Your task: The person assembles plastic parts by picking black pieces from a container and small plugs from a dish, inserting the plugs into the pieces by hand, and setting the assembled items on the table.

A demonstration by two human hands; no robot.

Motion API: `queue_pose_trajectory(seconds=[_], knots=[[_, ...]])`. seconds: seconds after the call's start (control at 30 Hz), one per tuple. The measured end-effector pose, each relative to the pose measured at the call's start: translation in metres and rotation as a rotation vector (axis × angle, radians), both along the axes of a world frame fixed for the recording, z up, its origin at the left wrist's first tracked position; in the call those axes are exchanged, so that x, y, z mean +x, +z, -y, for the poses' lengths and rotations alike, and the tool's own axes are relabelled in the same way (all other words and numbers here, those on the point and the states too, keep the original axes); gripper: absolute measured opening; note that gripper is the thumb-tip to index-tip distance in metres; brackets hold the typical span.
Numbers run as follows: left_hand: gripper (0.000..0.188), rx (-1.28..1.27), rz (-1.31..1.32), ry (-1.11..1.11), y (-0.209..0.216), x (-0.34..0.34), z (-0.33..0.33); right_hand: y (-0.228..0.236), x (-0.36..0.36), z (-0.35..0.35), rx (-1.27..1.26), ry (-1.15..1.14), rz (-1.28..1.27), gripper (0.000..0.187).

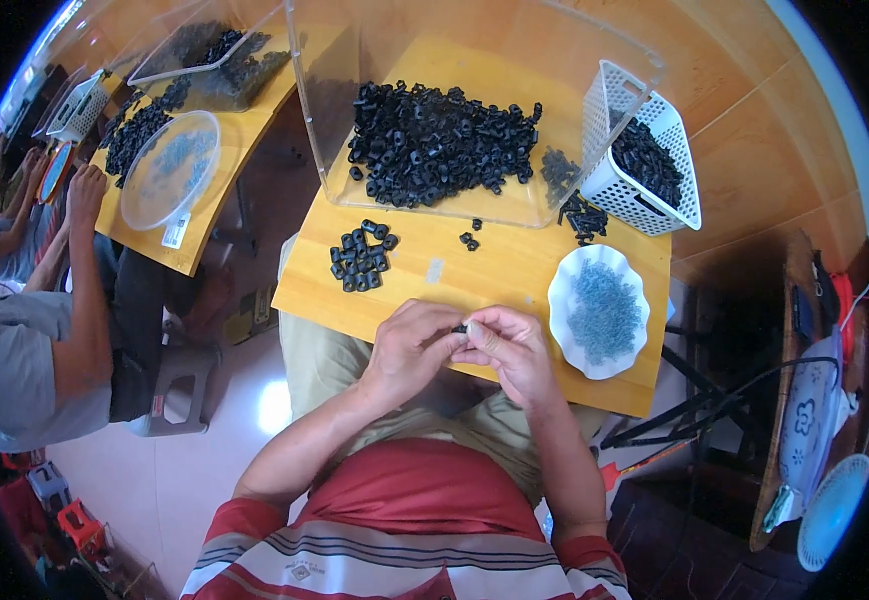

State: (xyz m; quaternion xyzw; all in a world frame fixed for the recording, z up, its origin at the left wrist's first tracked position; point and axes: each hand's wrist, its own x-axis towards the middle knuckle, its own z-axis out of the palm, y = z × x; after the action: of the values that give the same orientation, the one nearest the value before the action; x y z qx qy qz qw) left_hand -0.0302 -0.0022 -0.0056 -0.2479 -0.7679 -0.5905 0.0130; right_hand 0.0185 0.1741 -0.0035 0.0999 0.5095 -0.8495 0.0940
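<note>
My left hand (409,352) and my right hand (511,352) meet over the near edge of the table. Both are closed, fingertips pinching one small black plastic part (460,329) between them; its exact shape is mostly hidden by the fingers. Ahead and to the left lies a cluster of short black cylindrical parts (362,258). Two or three small black pieces (469,240) sit beyond my hands. Right of my right hand stands a white scalloped dish (562,345) heaped with tiny bluish-clear pieces (604,312).
A clear plastic bin (309,130) at the back holds many black parts (434,145). To its right, a white perforated basket (689,200) contains thin black pieces, with more spilled below (582,218). At left, a co-worker (29,350) sits by another table (179,245).
</note>
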Motion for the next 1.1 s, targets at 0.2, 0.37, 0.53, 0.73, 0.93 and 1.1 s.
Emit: queue_pose_trajectory(seconds=[0.2,0.37,0.53,0.73,0.93,1.1], knots=[[0.02,0.005,-0.104,-0.063,-0.004,-0.001,0.002,0.001,0.001,0.001,0.005,0.0,0.004,0.017],[0.02,0.023,-0.139,-0.064,-0.005,0.0,0.003,0.007,0.001,0.004,0.001,0.008,0.019,0.014],[0.018,0.058,-0.131,-0.085,-0.006,0.0,0.004,0.009,-0.001,0.006,-0.009,0.006,0.03,0.012],[0.017,0.085,-0.118,-0.11,-0.005,0.0,0.006,0.011,-0.005,0.01,0.018,0.023,0.065,0.012],[0.023,0.156,0.057,-0.084,-0.009,0.005,0.002,0.016,-0.005,0.01,0.068,-0.015,0.005,0.013],[0.029,0.129,0.07,-0.053,-0.007,0.006,0.002,0.038,-0.026,-0.039,0.746,-0.479,-0.249,0.013]])
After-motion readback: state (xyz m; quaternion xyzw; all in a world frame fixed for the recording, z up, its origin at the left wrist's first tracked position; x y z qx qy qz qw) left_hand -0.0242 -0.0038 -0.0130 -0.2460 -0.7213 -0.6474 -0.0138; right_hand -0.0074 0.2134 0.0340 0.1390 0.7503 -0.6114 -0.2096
